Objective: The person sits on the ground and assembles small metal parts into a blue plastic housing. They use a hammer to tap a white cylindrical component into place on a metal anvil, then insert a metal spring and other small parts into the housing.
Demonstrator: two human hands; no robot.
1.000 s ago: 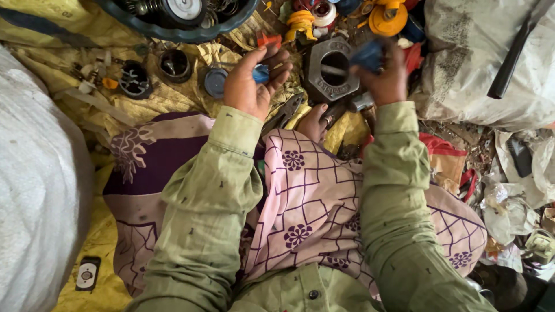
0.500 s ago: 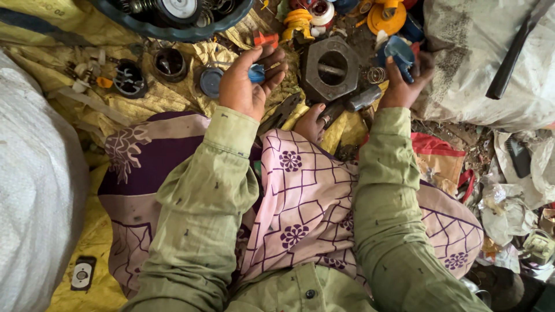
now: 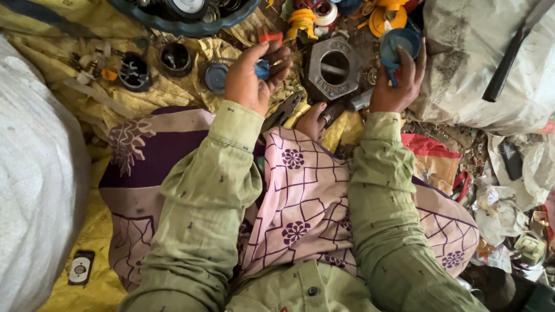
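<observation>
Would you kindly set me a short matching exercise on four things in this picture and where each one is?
Things:
1. small blue piece
2. blue cup-shaped part
3. grey hexagonal nut
4. pliers

Places:
A. on the ground between the two hands
B. in the left hand
C. beside the left wrist, on the yellow sheet
D. in the right hand

Pairs: 1-B, 2-D, 3-A, 4-C

Soft, even daylight, faint shadows, sharp focus, slight edge distortion.
</observation>
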